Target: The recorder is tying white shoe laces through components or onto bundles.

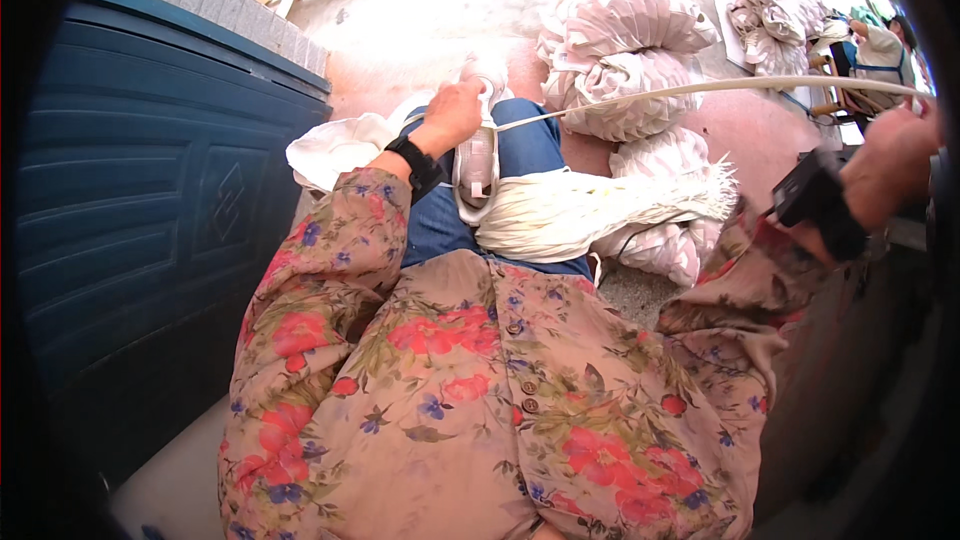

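A pale pink-and-white sneaker [477,172] lies lengthwise over my jeans, its sole edge white. My left hand [455,116] is closed on its upper part, near the lacing. From there a long white shoelace [690,89] runs taut to the far right. Its other end is in my right hand [895,155], closed and raised at the right rim of the head view; the fingers are partly blurred. Across my right thigh lies a thick bundle of white laces [590,205], close beside the sneaker. A white cloth-like item [335,148] rests beside my left leg.
Large coiled bundles of pale pink-and-white shoe pieces [625,60] sit on the floor ahead, with another bundle [690,245] by my right leg. More bundles [770,10] lie further back right, near a seated person [885,55]. A dark blue panelled door [170,160] stands at left.
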Demonstrator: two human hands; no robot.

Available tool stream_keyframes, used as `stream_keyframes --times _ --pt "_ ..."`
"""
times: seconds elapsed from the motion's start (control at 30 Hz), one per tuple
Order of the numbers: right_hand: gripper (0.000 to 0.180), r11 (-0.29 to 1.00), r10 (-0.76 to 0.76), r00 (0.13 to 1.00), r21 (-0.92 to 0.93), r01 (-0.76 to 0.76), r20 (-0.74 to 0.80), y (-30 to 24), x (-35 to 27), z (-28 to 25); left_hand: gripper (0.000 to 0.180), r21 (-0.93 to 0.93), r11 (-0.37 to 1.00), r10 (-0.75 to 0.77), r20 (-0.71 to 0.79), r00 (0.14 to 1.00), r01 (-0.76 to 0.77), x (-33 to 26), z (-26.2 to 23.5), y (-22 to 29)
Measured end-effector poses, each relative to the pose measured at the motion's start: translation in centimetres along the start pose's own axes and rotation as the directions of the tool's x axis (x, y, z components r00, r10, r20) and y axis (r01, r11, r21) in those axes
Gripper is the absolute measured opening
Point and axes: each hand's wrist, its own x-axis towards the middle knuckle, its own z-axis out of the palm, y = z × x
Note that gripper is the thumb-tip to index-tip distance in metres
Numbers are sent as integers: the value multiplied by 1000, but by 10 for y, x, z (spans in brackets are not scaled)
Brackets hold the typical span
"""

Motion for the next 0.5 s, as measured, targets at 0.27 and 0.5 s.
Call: stream_keyframes --times 0.27,0.5 --pt "24 536 756 421 -106 -837 501 69 -190 33 13 329 905 305 -65 950 -269 -25 -17 -23" --pt "23 297 860 -117 -674 -676 496 84 -370 60 6 597 733 390 24 921 -326 -42 -30 -26"
